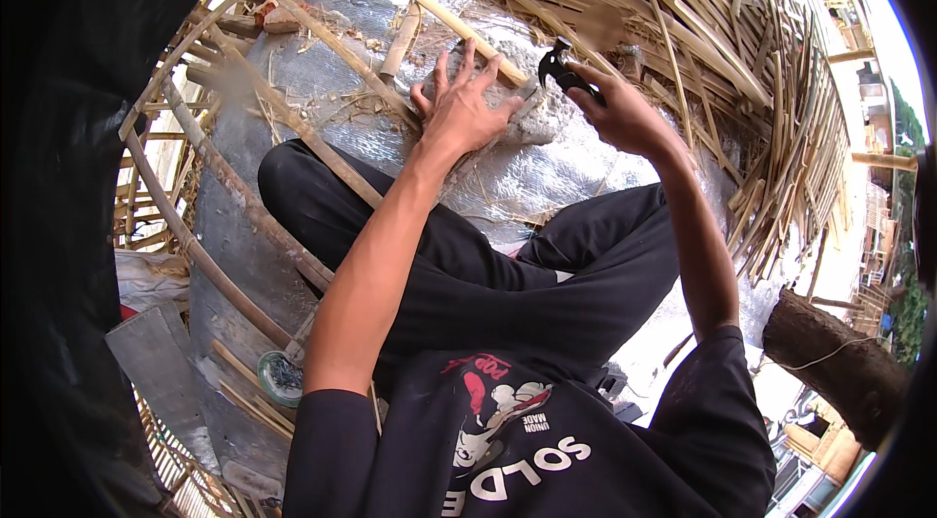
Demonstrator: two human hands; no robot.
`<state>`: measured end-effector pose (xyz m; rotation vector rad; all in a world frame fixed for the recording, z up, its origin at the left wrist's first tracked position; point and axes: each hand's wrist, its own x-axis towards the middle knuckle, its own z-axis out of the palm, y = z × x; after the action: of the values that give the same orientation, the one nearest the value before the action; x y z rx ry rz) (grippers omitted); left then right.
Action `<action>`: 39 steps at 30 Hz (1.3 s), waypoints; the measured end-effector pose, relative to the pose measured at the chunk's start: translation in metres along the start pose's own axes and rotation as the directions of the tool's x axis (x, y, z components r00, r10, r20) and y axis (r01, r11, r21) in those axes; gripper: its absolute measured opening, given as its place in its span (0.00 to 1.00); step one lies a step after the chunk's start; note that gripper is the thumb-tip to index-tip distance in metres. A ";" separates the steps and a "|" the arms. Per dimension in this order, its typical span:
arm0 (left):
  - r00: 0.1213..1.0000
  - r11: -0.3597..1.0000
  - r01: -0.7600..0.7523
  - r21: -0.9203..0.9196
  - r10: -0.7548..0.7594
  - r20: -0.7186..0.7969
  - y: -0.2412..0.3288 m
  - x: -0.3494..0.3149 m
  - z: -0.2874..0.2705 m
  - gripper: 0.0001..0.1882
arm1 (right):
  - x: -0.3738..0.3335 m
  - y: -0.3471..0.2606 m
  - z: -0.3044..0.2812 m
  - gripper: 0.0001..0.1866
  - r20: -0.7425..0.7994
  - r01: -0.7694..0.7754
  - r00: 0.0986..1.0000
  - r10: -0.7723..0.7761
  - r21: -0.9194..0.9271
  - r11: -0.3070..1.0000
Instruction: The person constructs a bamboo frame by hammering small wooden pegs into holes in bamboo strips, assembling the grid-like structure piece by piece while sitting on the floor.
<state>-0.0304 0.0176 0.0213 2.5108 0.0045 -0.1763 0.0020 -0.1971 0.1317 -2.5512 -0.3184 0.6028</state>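
Note:
My left hand (467, 110) lies with its fingers spread over a rough grey block of stone or concrete (539, 127). Its fingertips touch a split bamboo pole (429, 2), whose near end rests on the block. Something small and grey shows beside the thumb; I cannot make out what it is. In my right hand (625, 116) is a claw hammer (554, 65) with a black head, held just right of the block, the head close to the bamboo's end. Most of the hammer's handle is hidden by my fingers.
Shiny silver sheeting (527, 176) covers the floor under my crossed legs. A large heap of bamboo strips (722, 49) lies far right, more poles (332, 40) cross at left. A glass ashtray-like dish (281, 376) sits lower left, a thick log (830, 357) lower right.

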 end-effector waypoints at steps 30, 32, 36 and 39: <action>0.992 0.998 0.054 0.017 -0.056 0.116 -0.008 0.001 -0.004 0.42 | 0.086 -0.134 -0.126 0.13 0.487 0.123 0.825 0.288 -0.652 0.748; 0.994 1.000 0.030 0.007 -0.030 0.106 -0.001 0.005 -0.006 0.42 | 0.065 -0.076 -0.142 0.13 0.343 0.290 0.934 -0.103 -0.555 0.779; 0.996 0.998 0.046 -0.046 -0.042 0.079 0.000 0.002 -0.004 0.41 | 0.013 -0.025 -0.085 0.28 -0.259 0.233 0.946 -0.197 0.116 0.966; 0.998 0.997 0.039 -0.064 -0.036 0.050 0.013 0.003 -0.009 0.38 | 0.011 0.052 0.020 0.22 -0.438 0.306 0.899 0.015 0.651 0.695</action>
<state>-0.0258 0.0123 0.0362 2.4424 0.0365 -0.2488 0.0077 -0.2293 0.0858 -1.7942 -0.1010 0.0607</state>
